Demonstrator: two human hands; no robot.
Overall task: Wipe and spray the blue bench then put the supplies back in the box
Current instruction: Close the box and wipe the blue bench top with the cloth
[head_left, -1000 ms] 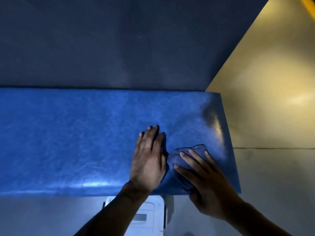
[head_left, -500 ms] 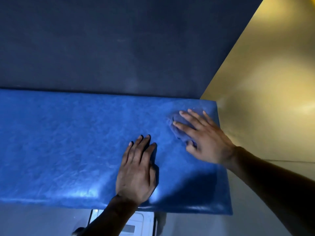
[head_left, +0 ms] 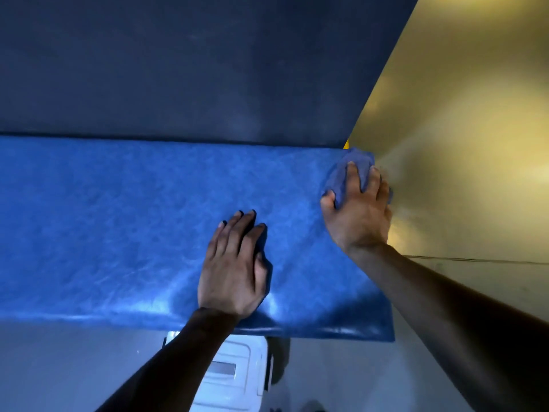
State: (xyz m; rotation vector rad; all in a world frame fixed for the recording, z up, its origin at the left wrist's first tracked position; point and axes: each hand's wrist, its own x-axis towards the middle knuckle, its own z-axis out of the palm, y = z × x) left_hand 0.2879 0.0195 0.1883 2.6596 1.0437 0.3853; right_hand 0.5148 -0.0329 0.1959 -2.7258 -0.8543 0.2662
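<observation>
The blue padded bench (head_left: 118, 227) runs across the middle of the head view, its right end near the yellow wall. My right hand (head_left: 359, 215) presses a crumpled blue cloth (head_left: 341, 176) onto the bench's far right corner, fingers curled over it. My left hand (head_left: 234, 266) lies flat on the bench near its front edge, fingers together, holding nothing. A white box (head_left: 237, 373) stands on the floor below the bench's front edge, partly hidden by my left forearm. No spray bottle shows.
A dark blue wall (head_left: 208, 69) rises behind the bench. A shiny yellow wall (head_left: 460, 129) closes off the right side. Pale grey floor (head_left: 59, 367) lies in front of the bench.
My right hand slid the cloth from the bench's near right part away to the far right corner. My left hand stayed flat on the bench.
</observation>
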